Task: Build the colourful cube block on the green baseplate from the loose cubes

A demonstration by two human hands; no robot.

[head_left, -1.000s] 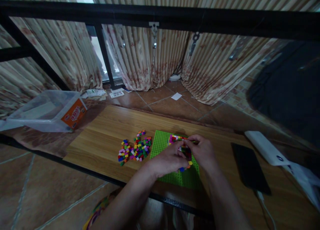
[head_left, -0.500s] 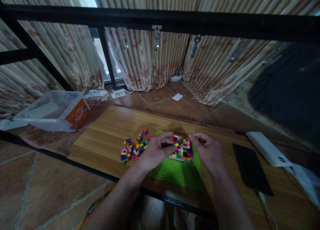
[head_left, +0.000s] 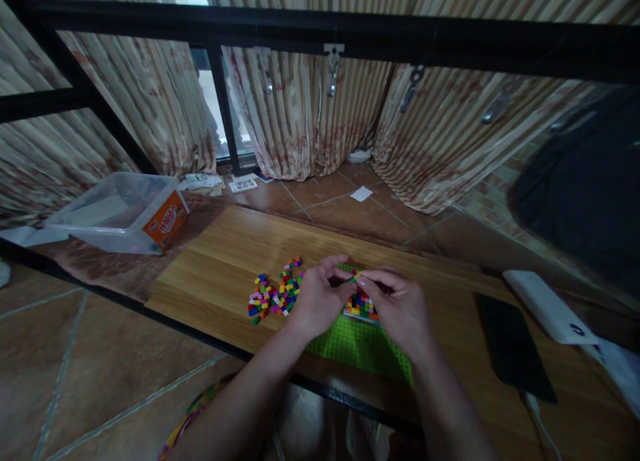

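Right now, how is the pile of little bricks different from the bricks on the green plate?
The loose pile lies scattered on the wooden table; the mosaic block is packed flat on the green baseplate. Nothing touches the pile; the left hand and right hand cover the block. Both are many-coloured.

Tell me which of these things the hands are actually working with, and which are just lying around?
In use:
left hand and right hand, fingertips meeting over the patch
patch of coloured bricks
green baseplate
pile of loose bricks
wooden tabletop

Lying about:
clear plastic tub
black phone
white power bank
papers on the floor
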